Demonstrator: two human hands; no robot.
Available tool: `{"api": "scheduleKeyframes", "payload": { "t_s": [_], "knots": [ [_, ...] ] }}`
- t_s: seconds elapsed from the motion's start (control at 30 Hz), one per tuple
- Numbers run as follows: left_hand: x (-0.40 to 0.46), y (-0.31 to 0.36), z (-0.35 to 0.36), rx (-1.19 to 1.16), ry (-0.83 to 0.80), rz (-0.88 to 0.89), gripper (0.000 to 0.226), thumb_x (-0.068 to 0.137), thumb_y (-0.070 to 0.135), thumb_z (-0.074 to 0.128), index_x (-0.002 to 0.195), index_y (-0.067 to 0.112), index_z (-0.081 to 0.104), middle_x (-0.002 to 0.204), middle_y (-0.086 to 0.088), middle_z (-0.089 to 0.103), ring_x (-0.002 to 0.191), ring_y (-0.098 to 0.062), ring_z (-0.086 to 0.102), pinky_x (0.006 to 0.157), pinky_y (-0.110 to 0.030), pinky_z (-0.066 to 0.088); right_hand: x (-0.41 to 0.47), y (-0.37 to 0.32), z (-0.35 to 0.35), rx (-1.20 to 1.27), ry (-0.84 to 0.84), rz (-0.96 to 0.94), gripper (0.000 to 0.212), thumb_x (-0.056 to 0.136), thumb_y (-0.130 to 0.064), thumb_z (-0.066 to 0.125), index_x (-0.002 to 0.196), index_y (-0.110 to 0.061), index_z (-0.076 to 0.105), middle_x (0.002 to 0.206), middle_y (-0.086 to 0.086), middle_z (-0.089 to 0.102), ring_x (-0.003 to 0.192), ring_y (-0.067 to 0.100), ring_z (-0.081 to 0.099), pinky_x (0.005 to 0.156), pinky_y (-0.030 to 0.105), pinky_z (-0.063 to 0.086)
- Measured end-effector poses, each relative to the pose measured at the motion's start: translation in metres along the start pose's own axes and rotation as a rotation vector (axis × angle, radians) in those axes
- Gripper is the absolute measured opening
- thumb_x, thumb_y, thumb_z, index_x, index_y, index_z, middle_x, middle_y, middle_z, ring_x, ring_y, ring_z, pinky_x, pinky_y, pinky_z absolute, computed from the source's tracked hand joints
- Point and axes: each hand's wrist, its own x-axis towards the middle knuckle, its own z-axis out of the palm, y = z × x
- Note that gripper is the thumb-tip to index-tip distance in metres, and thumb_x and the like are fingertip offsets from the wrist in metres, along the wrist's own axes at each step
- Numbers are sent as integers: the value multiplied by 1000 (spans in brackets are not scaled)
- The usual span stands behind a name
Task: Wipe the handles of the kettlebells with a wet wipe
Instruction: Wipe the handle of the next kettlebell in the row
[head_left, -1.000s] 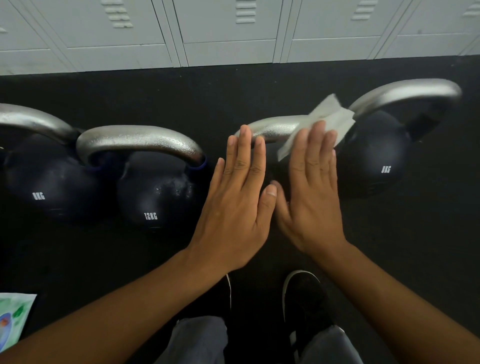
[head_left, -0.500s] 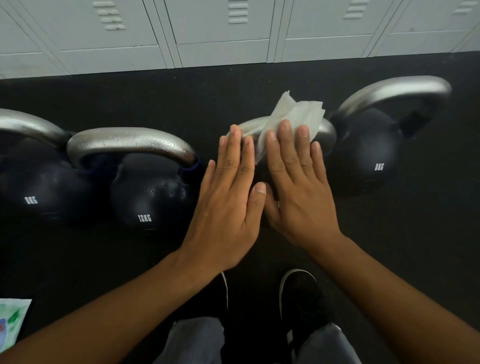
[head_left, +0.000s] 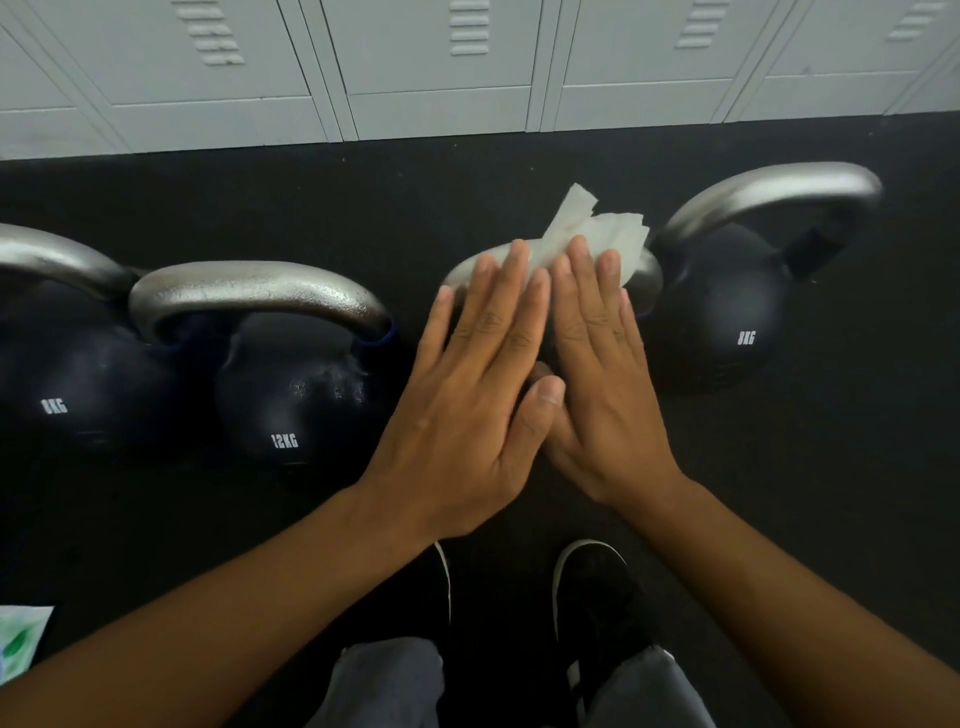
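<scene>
Both hands lie flat, side by side, over the third kettlebell in a row of four that stands on the black floor (head_left: 519, 171). The left hand (head_left: 467, 410) has its fingers (head_left: 511, 291) straight and close together, the tips resting on the left part of the silver handle (head_left: 644, 270) of this kettlebell, whose dark body is hidden below the hands. The right hand (head_left: 608, 405) also keeps its fingers straight and together, and it presses the white wet wipe (head_left: 597, 228) flat onto the same handle; the wipe is crumpled and stands out beyond the fingertips toward 12 o'clock. The two thumbs meet between the hands, the left one over the right. At 3 o'clock from the hands stands the kettlebell marked 8KG (head_left: 727, 322), its handle arching over it, very near the wiped handle; I cannot tell if they touch. At 9 o'clock stands the kettlebell marked 12KG (head_left: 291, 400), with a rough silver handle, and farther toward 9 o'clock, at the edge of the view, is another 8KG kettlebell (head_left: 78, 384), just beside the 12KG one. A row of pale grey lockers (head_left: 441, 78) runs along the 12 o'clock side. At 6 o'clock are two black shoes (head_left: 597, 597) with white soles and grey trouser legs. At about 8 o'clock, in the corner, lies a green and white packet (head_left: 21, 639), only partly in view.
</scene>
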Motion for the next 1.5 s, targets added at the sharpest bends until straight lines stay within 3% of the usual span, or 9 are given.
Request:
{"api": "scheduleKeyframes", "payload": {
  "t_s": [0.13,0.3,0.57,0.73,1.07,1.33,1.5],
  "knots": [
    [13,-3,0,49,-68,113,65,110,40,21,162,0,14,172,-15,10,161,-26,4,126,-60,12,-1,-3,-9,196,52,28,61,106,-17,33,161,3,18,172,13,10,163,27,1,132,48,9],
    [9,-16,0,367,-97,105,67,110,47,12,165,9,10,174,-8,5,161,-23,1,123,-66,10,3,0,-13,211,164,135,61,106,-17,27,161,6,18,172,14,13,163,28,6,132,51,12],
    [7,-9,1,265,-28,91,64,110,37,31,162,2,20,172,-17,11,160,-31,4,128,-56,12,8,4,-10,72,154,199,58,109,-22,26,163,-1,21,174,12,16,163,24,4,132,47,10],
    [25,-5,3,403,-54,162,61,111,33,25,163,3,15,173,-13,7,160,-28,2,128,-54,13,8,7,-11,70,150,180,57,109,-20,26,163,-1,22,173,13,19,163,25,8,132,47,11],
    [-9,-28,11,504,-20,5,67,109,32,31,163,2,7,172,-17,1,160,-34,1,128,-57,11,11,1,-10,55,173,242,59,108,-24,26,164,-4,22,174,8,16,162,20,7,133,40,9],
    [17,-9,14,552,2,75,64,111,34,22,164,4,2,172,-16,-2,159,-35,-2,128,-56,9,13,0,-8,23,137,217,61,108,-27,25,164,-4,18,174,12,11,163,28,-1,132,47,6],
    [-4,-28,16,572,35,22,68,108,27,35,163,3,4,171,-18,-2,160,-35,1,128,-57,11,11,-1,-10,36,123,204,60,108,-25,27,165,-6,18,175,10,10,163,27,-2,132,48,6]
  ]
}}
